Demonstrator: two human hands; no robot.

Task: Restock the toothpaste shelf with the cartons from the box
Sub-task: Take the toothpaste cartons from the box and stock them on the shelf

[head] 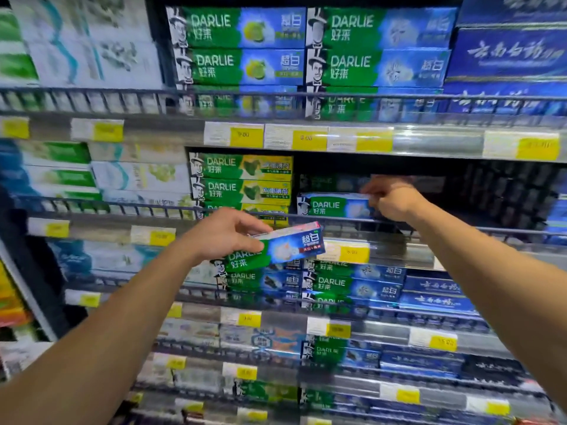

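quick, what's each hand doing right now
Left hand: grips a green and blue toothpaste carton in front of the shelf.
Right hand: fingers curled on the end of a carton on the shelf.

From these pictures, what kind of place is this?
Most likely a shop's toothpaste aisle: tiered shelves behind a wire rail, yellow price tags, and many identical Darlie cartons stacked in rows.

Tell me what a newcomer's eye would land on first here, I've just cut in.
The two hands: the left hand grips a green and blue Darlie carton in front of the shelves, while the right hand holds another carton in the half-empty dark gap on the middle shelf. Above, full Darlie rows stand out.
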